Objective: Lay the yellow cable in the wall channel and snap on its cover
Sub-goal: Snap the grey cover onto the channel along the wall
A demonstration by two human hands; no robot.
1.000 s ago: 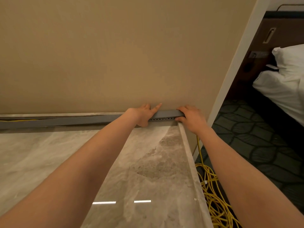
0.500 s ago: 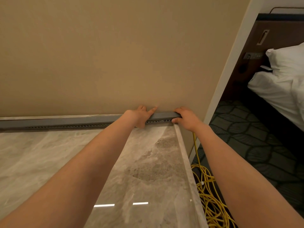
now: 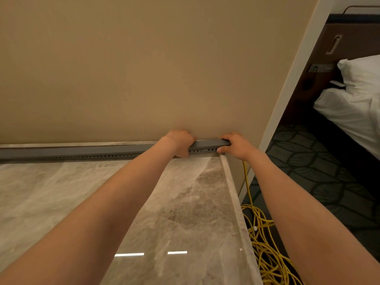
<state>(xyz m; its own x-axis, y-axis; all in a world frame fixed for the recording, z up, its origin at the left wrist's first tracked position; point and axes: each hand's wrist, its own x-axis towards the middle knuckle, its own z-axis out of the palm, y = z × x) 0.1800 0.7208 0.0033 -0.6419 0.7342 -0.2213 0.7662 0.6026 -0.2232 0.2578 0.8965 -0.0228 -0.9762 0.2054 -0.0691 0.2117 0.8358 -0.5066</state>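
A long grey channel (image 3: 82, 153) with a row of small holes runs along the foot of the beige wall, at the back of the marble counter. Its grey cover (image 3: 207, 144) lies on top along the whole length. My left hand (image 3: 181, 144) grips the channel and cover near the right end, fingers curled over the top and thumb at the front. At the very right end my right hand (image 3: 236, 146) grips the cover and channel the same way. The yellow cable (image 3: 246, 182) drops from under my right hand to a loose pile on the floor.
The marble counter (image 3: 102, 202) fills the foreground, its right edge (image 3: 234, 202) beside the cable pile (image 3: 267, 254). A white wall corner trim (image 3: 287, 83) stands at the right, with patterned dark carpet (image 3: 329, 182) and a bed with white linen (image 3: 353, 103) beyond.
The cover's left part, lifted with cable showing a second ago, now lies flat on the channel. My left hand's fingers, straight on the wall before, have curled over the cover.
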